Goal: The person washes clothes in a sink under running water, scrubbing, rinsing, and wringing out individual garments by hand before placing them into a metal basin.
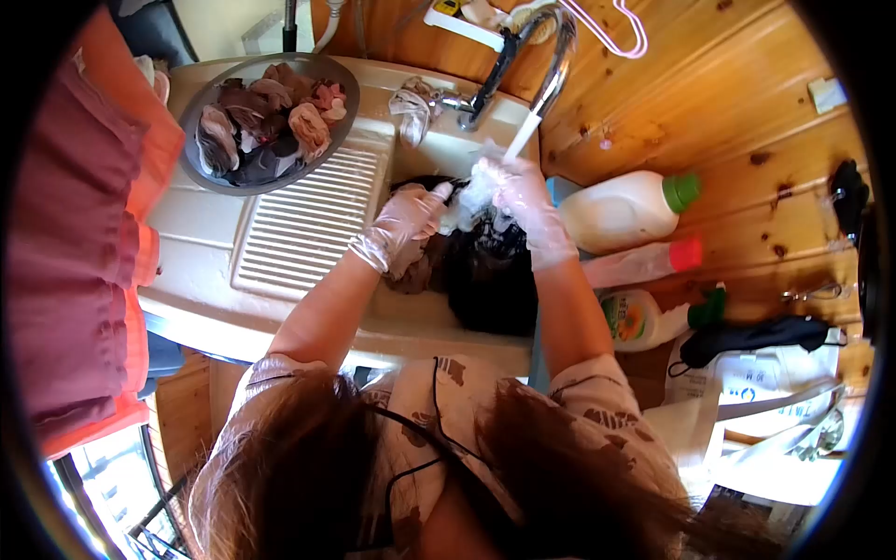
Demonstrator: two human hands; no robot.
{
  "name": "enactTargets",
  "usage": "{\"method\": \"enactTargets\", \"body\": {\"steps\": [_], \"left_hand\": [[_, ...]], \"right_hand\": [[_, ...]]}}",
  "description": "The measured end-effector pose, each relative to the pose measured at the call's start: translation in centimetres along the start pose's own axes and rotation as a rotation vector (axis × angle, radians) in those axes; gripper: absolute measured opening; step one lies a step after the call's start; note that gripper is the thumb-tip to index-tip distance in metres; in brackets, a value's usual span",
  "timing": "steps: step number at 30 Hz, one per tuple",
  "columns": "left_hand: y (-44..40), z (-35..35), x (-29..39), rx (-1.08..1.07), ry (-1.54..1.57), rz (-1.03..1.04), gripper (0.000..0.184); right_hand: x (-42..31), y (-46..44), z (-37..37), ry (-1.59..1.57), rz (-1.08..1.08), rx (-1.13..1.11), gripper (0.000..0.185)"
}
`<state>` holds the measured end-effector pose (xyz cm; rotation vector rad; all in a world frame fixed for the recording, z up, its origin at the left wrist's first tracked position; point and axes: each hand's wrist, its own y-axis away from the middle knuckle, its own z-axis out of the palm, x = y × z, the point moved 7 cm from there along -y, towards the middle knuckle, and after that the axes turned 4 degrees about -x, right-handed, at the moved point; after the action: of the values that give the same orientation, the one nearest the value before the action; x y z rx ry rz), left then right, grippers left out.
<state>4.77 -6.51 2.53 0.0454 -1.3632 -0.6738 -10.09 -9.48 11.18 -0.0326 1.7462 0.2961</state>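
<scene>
White, wet bundle (474,198) sits in the right hand's (519,191) closed grip under the tap (560,67), seemingly so water soaks it over the sink (411,322); the left hand (407,222) curls nearby, its hold unclear.

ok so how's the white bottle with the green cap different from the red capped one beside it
The green-capped bottle has a broad, bulky body, while the red-capped bottle is slimmer. The first is creamy white, the second pale pink. The green-capped one is nearer the faucet; the red-capped one is nearer the spray bottle. Both have their caps on, pointing to the picture's right.
</scene>
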Motion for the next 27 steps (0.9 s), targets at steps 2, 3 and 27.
{"method": "enactTargets", "body": {"steps": [2,3,27], "left_hand": [[0.1,1.4,-0.4,-0.103,-0.086,0.002,0.042],[1.5,2.9,1.6,-0.131,-0.088,0.060,0.040],[-0.5,2.8,7.0,0.070,0.007,0.425,0.023]], "right_hand": [[0.0,0.5,0.2,0.124,0.114,-0.039,0.032],[-0.4,0.9,0.1,0.181,0.164,-0.046,0.033],[4.4,-1.4,-4.3,-0.773,-0.214,-0.150,0.034]]}}
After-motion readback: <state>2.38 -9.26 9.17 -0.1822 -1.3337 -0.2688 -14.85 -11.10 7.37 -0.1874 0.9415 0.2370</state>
